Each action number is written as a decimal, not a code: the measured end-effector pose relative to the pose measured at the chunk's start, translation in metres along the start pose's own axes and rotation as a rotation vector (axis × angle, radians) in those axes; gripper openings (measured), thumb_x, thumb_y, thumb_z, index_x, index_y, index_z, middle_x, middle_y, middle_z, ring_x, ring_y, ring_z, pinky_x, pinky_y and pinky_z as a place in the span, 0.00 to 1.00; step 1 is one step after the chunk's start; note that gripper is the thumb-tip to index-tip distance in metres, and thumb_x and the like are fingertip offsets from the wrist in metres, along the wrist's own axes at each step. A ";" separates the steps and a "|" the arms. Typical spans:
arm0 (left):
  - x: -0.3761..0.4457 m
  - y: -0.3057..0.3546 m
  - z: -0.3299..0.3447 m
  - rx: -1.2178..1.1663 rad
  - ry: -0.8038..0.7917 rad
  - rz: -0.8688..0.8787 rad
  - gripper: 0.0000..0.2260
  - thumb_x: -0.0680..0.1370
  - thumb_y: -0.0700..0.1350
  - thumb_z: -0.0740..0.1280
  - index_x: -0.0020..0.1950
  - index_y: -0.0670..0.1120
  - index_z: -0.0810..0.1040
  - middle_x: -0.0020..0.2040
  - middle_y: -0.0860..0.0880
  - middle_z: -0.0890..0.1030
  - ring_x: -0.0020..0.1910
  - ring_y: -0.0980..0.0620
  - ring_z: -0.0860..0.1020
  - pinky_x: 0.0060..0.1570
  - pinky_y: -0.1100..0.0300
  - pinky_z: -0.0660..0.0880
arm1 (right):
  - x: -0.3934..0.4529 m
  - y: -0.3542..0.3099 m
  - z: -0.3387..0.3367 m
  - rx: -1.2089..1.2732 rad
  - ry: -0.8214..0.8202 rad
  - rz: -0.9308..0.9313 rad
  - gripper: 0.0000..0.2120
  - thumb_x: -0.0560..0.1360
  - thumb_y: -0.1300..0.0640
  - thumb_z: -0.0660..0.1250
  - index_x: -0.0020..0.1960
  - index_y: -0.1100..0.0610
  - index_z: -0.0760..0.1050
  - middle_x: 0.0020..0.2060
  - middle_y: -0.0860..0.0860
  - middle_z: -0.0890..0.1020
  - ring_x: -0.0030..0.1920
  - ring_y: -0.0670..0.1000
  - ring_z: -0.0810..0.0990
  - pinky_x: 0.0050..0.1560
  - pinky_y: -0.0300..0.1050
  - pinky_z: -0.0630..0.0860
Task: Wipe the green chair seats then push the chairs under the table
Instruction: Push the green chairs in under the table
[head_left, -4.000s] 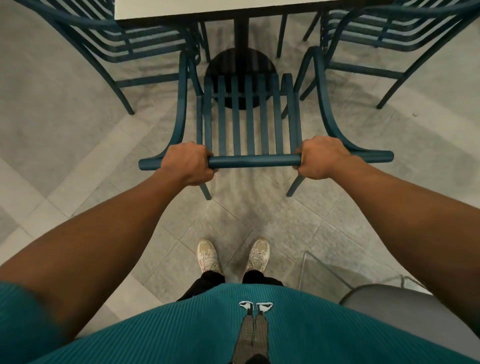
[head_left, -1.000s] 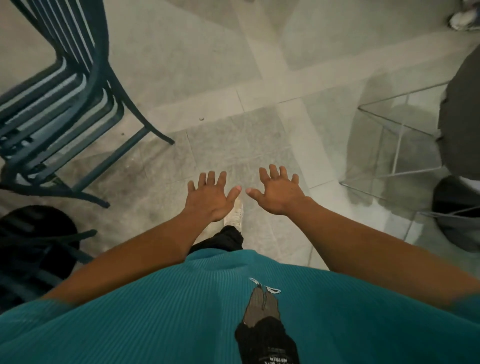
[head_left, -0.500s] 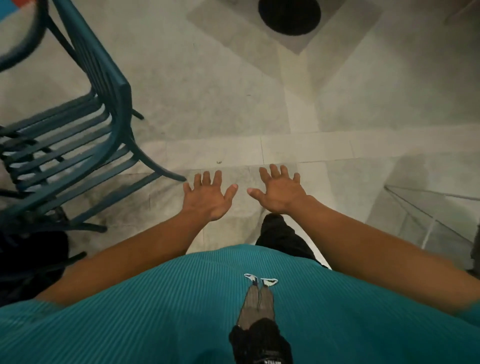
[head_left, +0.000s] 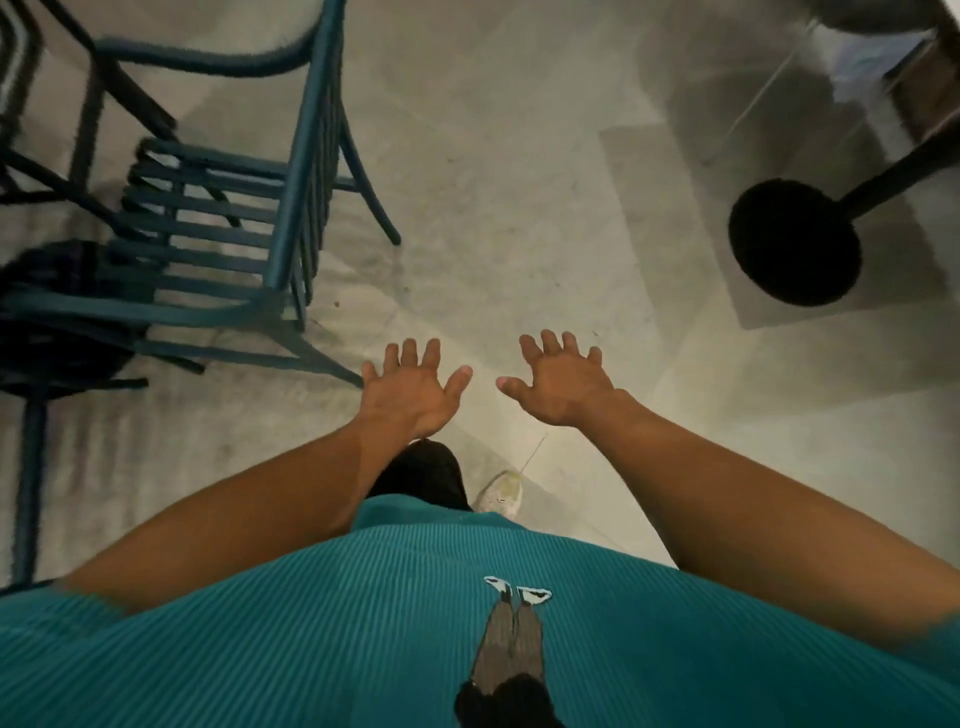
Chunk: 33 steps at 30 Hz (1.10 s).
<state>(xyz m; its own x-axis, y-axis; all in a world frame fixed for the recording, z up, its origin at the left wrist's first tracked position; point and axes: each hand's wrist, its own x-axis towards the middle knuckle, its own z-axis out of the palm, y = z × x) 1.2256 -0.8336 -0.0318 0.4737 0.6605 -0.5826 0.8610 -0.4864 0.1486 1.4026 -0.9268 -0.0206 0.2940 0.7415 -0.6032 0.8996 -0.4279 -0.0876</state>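
Your left hand (head_left: 410, 387) and right hand (head_left: 563, 382) hang empty over the floor (head_left: 519, 208), fingers spread wide. The green chair (head_left: 218, 228) stands just to your left, untouched.

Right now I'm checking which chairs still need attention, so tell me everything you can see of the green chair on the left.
The green chair stands at the upper left on the pale floor, seen from above. It looks like painted metal: slatted seat, slatted back, curved armrests, thin splayed legs. Nothing lies on the seat. Neither hand touches it; the left hand hovers open near one rear leg.
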 end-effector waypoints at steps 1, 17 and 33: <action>0.008 0.003 -0.006 -0.022 0.012 -0.041 0.35 0.76 0.69 0.40 0.78 0.51 0.47 0.79 0.44 0.50 0.77 0.41 0.48 0.71 0.37 0.46 | 0.014 0.005 -0.015 -0.033 0.008 -0.036 0.38 0.75 0.30 0.47 0.77 0.50 0.45 0.78 0.56 0.49 0.76 0.62 0.46 0.71 0.66 0.47; 0.174 0.027 -0.137 -0.259 0.648 -0.433 0.32 0.80 0.62 0.44 0.78 0.47 0.41 0.78 0.41 0.41 0.77 0.43 0.39 0.74 0.44 0.41 | 0.266 -0.047 -0.229 -0.416 0.174 -0.692 0.39 0.76 0.34 0.51 0.77 0.52 0.40 0.77 0.57 0.43 0.76 0.61 0.42 0.73 0.64 0.44; 0.170 -0.070 -0.190 -0.527 0.281 -1.105 0.25 0.70 0.65 0.63 0.62 0.54 0.75 0.52 0.46 0.78 0.53 0.43 0.75 0.59 0.41 0.70 | 0.393 -0.202 -0.333 -0.980 0.133 -1.258 0.23 0.72 0.41 0.64 0.65 0.46 0.69 0.56 0.55 0.77 0.56 0.59 0.74 0.56 0.59 0.71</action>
<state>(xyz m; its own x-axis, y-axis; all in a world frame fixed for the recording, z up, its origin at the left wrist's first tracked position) 1.2813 -0.5789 0.0103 -0.5799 0.6987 -0.4190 0.7606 0.6486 0.0288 1.4444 -0.3770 0.0236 -0.7825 0.4096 -0.4690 0.4147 0.9046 0.0982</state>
